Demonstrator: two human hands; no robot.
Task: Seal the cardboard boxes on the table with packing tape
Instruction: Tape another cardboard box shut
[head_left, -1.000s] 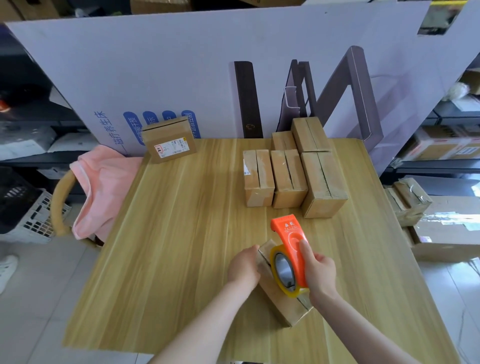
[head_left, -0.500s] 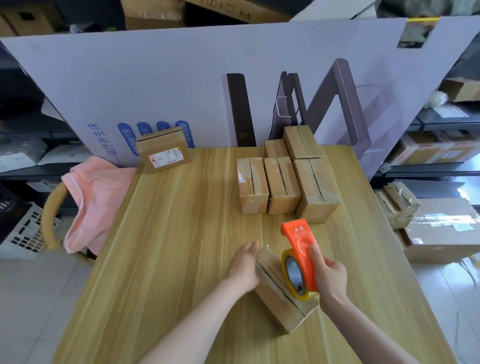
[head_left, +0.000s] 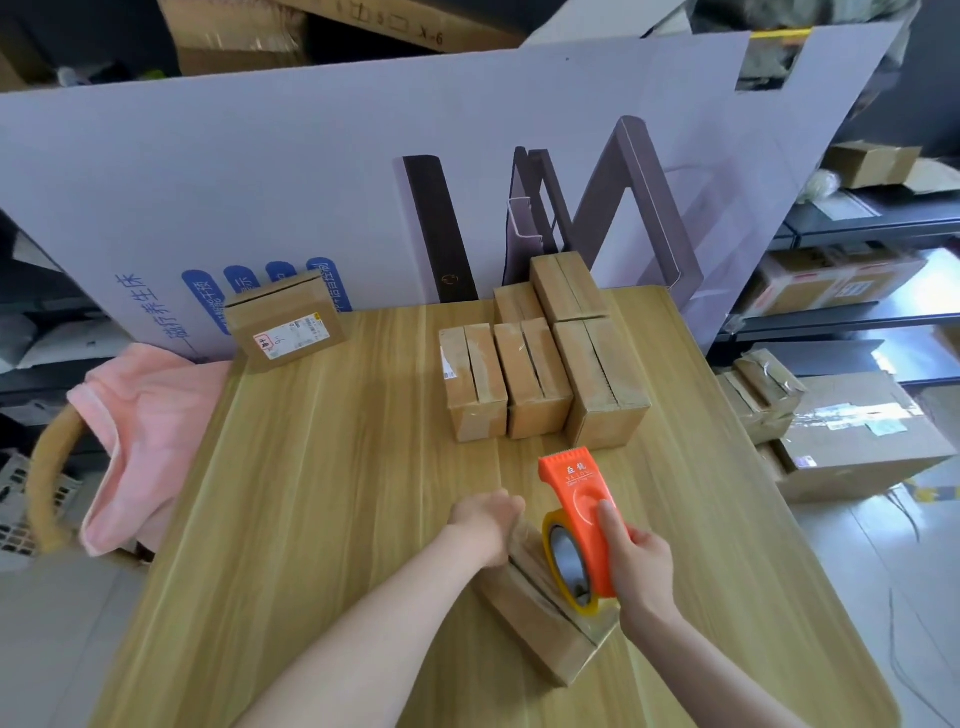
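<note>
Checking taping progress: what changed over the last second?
The right hand drew the tape dispenser slightly toward the near end of the box. The left hand, flat earlier, now curls over its far end. Both keep holding; the grouped boxes and labelled box stayed put.

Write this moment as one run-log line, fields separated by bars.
phase: taping | left hand: holds near box | right hand: grips orange tape dispenser at its near end | other boxes: grouped at table back
</note>
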